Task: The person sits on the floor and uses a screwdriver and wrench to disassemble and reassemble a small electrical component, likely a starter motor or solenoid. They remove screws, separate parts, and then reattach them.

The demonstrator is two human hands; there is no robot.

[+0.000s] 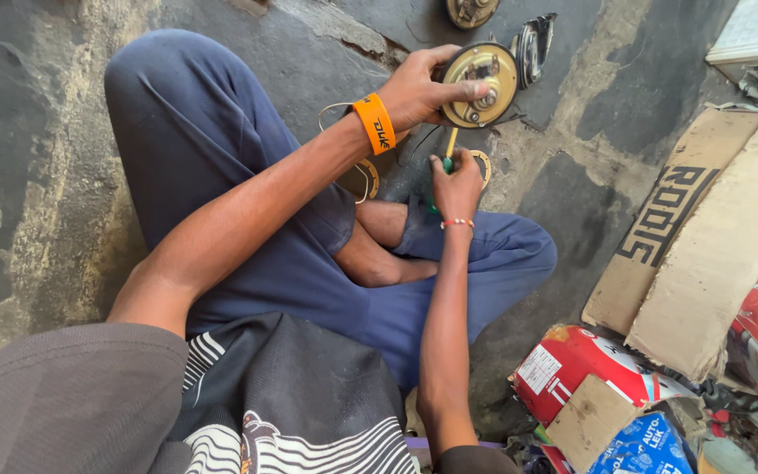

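Left hand (pixel 414 88) gripped the round brass-coloured horn body (pixel 481 85) upright, steadying it, while right hand (pixel 456 186) closed round a green-handled screwdriver (pixel 449 151), tip angled into its underside.

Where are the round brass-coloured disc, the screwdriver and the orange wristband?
round brass-coloured disc (pixel 482 85), head view, on its face.
screwdriver (pixel 451 144), head view, on its shaft.
orange wristband (pixel 375 124), head view, on the band.

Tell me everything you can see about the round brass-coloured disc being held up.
The brass-coloured disc is a round metal part, dull gold with a dark rim, carrying small fittings and a central bolt on its face. The left hand holds it upright off the floor, thumb across its face. The right hand brings a green-handled screwdriver to its lower edge.
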